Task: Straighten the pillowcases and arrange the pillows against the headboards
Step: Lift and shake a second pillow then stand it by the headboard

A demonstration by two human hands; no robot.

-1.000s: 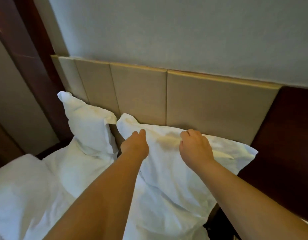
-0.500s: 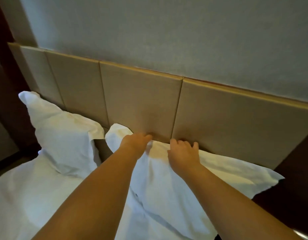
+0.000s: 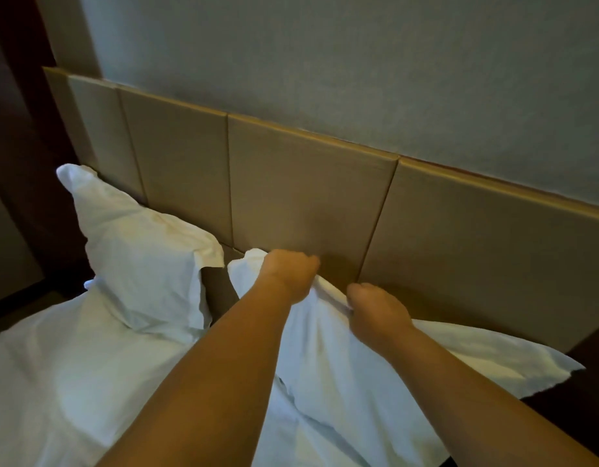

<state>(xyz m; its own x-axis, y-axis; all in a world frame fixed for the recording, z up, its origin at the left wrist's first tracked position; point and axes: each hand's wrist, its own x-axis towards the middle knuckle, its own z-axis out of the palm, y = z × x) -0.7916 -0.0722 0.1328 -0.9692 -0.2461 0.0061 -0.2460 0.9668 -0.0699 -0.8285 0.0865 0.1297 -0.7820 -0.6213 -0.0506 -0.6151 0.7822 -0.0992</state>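
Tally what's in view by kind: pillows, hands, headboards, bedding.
Pillows: 2, left pillow and right pillow
Hands: 2, left hand and right hand, both gripping the right pillow's top edge
Headboard: 1
White bedding: 1
Total: 6

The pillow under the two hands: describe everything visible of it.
The pillow is white, in a soft, creased, cotton-looking case whose loose edge juts out at the right corner. It leans with its top edge against the tan headboard. The left hand and right hand each have a grip on that top edge, bunching the cloth between them. A dark gap parts it from the other pillow to its left.
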